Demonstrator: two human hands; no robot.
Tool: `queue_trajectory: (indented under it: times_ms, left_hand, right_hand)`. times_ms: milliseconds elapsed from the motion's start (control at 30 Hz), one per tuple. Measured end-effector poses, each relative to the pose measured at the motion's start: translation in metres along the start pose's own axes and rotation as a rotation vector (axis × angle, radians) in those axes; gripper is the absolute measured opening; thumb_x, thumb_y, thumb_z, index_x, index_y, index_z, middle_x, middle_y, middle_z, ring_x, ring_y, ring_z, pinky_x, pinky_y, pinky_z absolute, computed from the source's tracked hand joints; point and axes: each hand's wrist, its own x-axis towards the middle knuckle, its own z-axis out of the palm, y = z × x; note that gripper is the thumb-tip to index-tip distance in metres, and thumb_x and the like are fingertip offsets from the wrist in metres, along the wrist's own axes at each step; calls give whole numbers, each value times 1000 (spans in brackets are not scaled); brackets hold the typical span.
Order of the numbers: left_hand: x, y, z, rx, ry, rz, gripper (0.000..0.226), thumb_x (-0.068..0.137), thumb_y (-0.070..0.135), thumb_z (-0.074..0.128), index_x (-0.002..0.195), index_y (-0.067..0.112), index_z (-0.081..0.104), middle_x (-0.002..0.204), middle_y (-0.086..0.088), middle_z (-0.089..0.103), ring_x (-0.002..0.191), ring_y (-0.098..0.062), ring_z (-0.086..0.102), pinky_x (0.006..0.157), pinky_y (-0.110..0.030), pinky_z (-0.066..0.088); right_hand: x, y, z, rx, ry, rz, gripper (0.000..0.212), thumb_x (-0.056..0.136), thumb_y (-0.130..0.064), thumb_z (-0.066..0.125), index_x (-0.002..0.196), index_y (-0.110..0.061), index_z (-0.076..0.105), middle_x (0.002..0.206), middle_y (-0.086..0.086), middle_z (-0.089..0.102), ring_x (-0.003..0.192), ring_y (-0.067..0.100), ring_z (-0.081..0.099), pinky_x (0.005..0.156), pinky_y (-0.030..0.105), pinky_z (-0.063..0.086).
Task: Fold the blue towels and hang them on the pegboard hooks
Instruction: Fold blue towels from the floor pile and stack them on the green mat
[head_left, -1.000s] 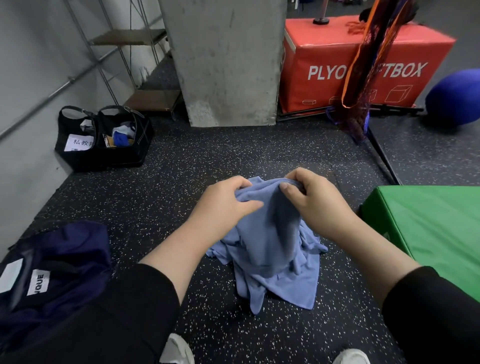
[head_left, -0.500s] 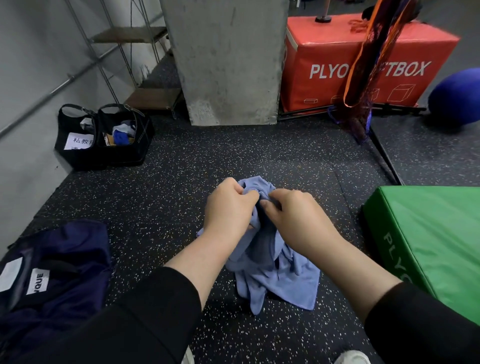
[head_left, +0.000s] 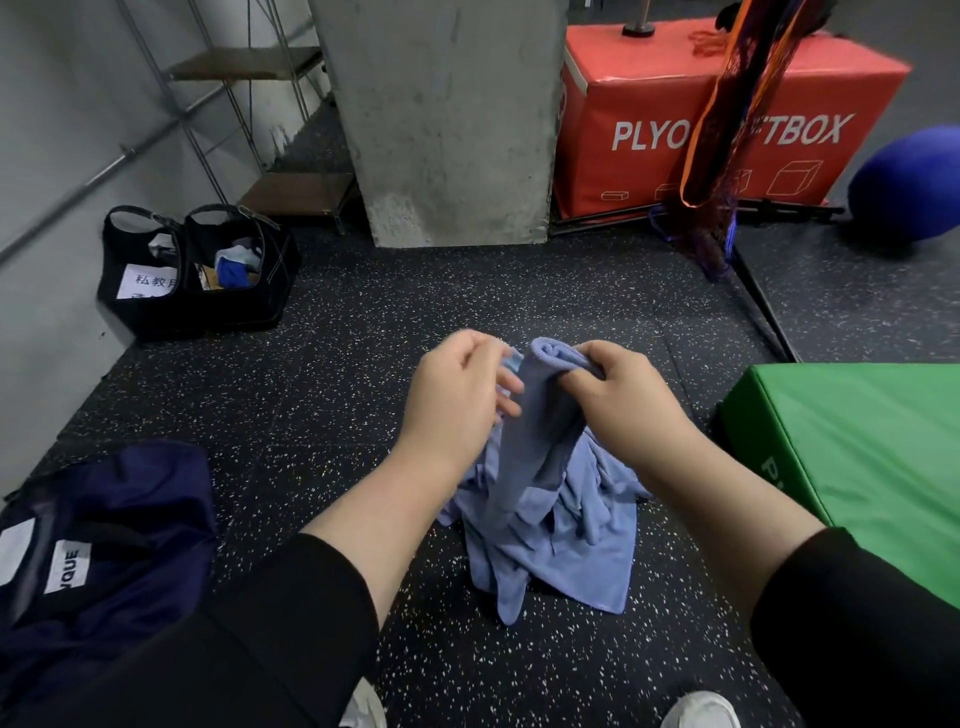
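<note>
We saw both hands raised over the speckled rubber floor (head_left: 363, 364), working a blue towel (head_left: 540, 415) between them. The right hand (head_left: 628, 400) gripped the towel's top fold, fingers curled over the rounded upper edge, and the cloth hung down from there in a narrow bunched column. The left hand (head_left: 457, 400) sat just beside it on the towel's left side, its fingers bent and pinching a lower edge of the same cloth. The bottom of the towel ran into a crumpled heap of blue towels (head_left: 566, 551) lying on the floor directly under the hands, in front of two white shoe tips at the lower edge of the view. Both forearms came out of black sleeves. A green padded box (head_left: 857, 447) stood to the right of the heap, and a navy bag (head_left: 104, 530) with a white label lay to the left. Farther off we noted a black twin-compartment tote (head_left: 197, 291) by the grey wall, a concrete pillar (head_left: 447, 114), a red plyo soft box (head_left: 649, 104) behind it, and a blue ball (head_left: 909, 182) at far right.
</note>
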Motion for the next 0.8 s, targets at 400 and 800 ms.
queue_trajectory:
  times_ms: [400,800]
  left_hand:
    - [-1,-26,-5,67,-403,-57,29,88,24,79,115,18,68,109,-1,77,105,-20,72,99,-51,54]
    - [-12,-43,-6,118,-526,-173,45,78,15,87,119,20,68,111,6,77,105,-12,72,101,-43,55]
  right_hand:
    - [0,-13,-28,41,-240,-217,8,90,-24,74,95,-22,68,83,1,70,73,7,55,70,35,49]
    - [11,-3,-42,542,-26,-72,5,92,-24,67,90,-24,71,84,3,63,81,19,54,75,45,48]
